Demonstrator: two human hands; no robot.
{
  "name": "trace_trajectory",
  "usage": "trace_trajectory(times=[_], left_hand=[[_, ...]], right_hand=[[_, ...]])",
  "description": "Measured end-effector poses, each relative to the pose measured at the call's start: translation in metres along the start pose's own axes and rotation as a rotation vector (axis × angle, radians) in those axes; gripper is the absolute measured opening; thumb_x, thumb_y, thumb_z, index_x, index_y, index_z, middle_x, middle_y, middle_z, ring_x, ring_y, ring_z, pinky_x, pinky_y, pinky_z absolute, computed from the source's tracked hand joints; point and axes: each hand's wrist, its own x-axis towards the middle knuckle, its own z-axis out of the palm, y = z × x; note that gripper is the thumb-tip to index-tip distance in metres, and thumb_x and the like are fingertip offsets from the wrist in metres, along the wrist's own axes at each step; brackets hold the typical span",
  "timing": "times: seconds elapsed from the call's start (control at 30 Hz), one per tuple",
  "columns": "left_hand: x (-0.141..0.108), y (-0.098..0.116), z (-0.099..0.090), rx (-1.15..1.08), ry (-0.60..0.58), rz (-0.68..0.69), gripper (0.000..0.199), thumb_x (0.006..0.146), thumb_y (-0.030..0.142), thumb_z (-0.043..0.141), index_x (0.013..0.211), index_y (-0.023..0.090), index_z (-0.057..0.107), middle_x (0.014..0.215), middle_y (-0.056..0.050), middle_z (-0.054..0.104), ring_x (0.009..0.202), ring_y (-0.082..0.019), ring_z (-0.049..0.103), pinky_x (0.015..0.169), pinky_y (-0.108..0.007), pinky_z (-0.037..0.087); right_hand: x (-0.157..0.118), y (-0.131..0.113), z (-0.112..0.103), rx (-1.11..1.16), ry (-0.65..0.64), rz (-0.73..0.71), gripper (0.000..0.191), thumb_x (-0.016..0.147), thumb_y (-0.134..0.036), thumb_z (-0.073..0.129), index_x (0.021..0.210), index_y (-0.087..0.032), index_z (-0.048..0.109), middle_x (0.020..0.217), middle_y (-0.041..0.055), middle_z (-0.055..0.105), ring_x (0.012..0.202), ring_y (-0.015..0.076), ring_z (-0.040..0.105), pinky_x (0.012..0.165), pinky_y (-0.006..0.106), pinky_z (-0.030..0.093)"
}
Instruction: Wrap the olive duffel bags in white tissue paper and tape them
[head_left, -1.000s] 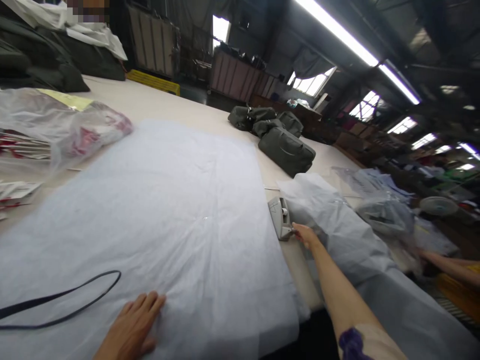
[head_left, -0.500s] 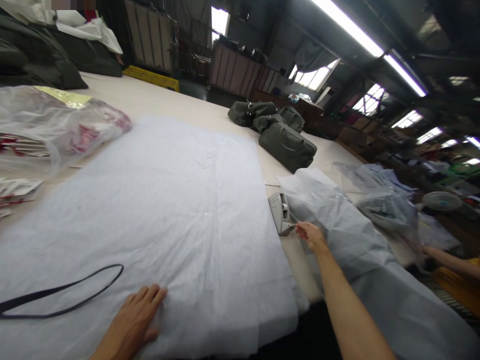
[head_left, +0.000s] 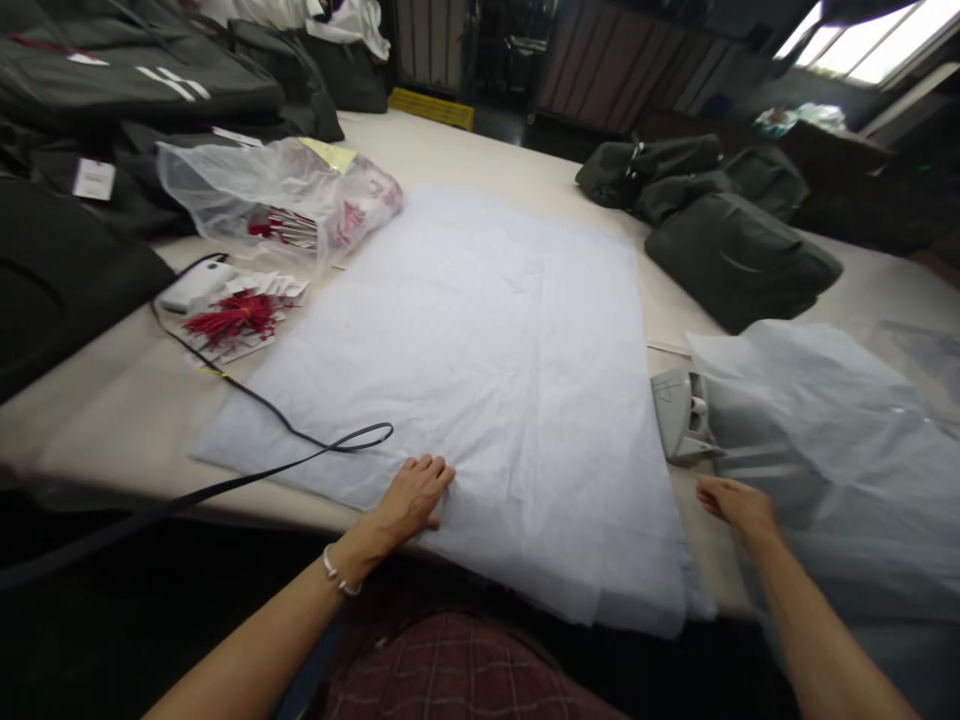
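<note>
White translucent sheets (head_left: 480, 340) lie flat across the table and hang over its front edge. My left hand (head_left: 412, 495) rests on their front left part, fingers spread a little. A grey tape dispenser (head_left: 681, 415) stands beside the sheets' right edge. Just in front of it is my right hand (head_left: 735, 503), its fingers closed in a pinch; what they hold, if anything, is too small to make out. Right of that hand lies a crumpled translucent plastic sheet (head_left: 832, 440). A black strap (head_left: 292, 462) with a looped end crosses the sheets' front left corner.
Dark green bags (head_left: 742, 250) sit at the back right, and more are piled at the left (head_left: 142, 80). Near the left pile are a plastic bag of tags (head_left: 300, 205), red strings (head_left: 236, 318) and a white device (head_left: 196, 287). The table's front edge (head_left: 315, 515) faces me.
The view has turned toward the left and down. My right hand has come back slightly from the tape dispenser, while my left hand stays on the sheets.
</note>
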Motion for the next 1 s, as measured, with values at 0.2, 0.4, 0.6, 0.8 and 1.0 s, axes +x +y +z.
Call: trace_trajectory(times=[0.2,0.4,0.6,0.8,1.0], left_hand=[[-0.007,-0.003,0.009,-0.006,0.034,0.032,0.073,0.062,0.036,0.088,0.121,0.022,0.046,0.116,-0.007,0.054,0.105,-0.027,0.048,0.089,-0.037,0.036],[-0.010,-0.003,0.010,-0.002,0.046,0.060,0.070,0.068,0.036,0.083,0.124,0.020,0.045,0.117,-0.009,0.053,0.106,-0.028,0.047,0.088,-0.039,0.035],[-0.010,-0.004,0.010,-0.013,0.054,0.079,0.065,0.070,0.034,0.081,0.123,0.018,0.046,0.118,-0.010,0.054,0.107,-0.028,0.047,0.088,-0.039,0.035],[-0.010,-0.010,0.010,-0.003,0.074,0.135,0.073,0.063,0.034,0.087,0.121,0.018,0.046,0.118,-0.009,0.054,0.107,-0.028,0.049,0.087,-0.037,0.036],[-0.007,-0.017,0.018,-0.008,0.091,0.193,0.076,0.060,0.039,0.089,0.120,0.017,0.046,0.118,-0.010,0.054,0.108,-0.029,0.049,0.089,-0.040,0.038]], right_hand=[[-0.159,-0.037,0.126,0.081,-0.755,-0.331,0.032,0.073,-0.046,0.068,0.076,-0.015,0.070,0.071,0.0055,0.070,0.066,0.0154,0.063,0.061,0.025,0.053],[-0.262,-0.036,0.237,-0.167,-0.943,-0.382,0.034,0.074,-0.049,0.066,0.064,-0.017,0.066,0.058,0.0014,0.067,0.053,0.0141,0.061,0.048,0.022,0.045],[-0.258,-0.028,0.259,-0.798,-0.679,-0.674,0.028,0.084,-0.041,0.059,0.083,-0.018,0.075,0.086,0.0101,0.076,0.085,0.0217,0.070,0.073,0.025,0.049],[-0.267,-0.038,0.255,-0.912,-0.610,-0.652,0.032,0.080,-0.042,0.064,0.089,-0.014,0.076,0.097,0.0193,0.074,0.097,0.0313,0.070,0.082,0.034,0.051],[-0.247,-0.043,0.229,-0.856,-0.625,-0.534,0.041,0.081,-0.054,0.061,0.071,-0.015,0.071,0.078,0.0149,0.075,0.077,0.0268,0.073,0.067,0.030,0.052]])
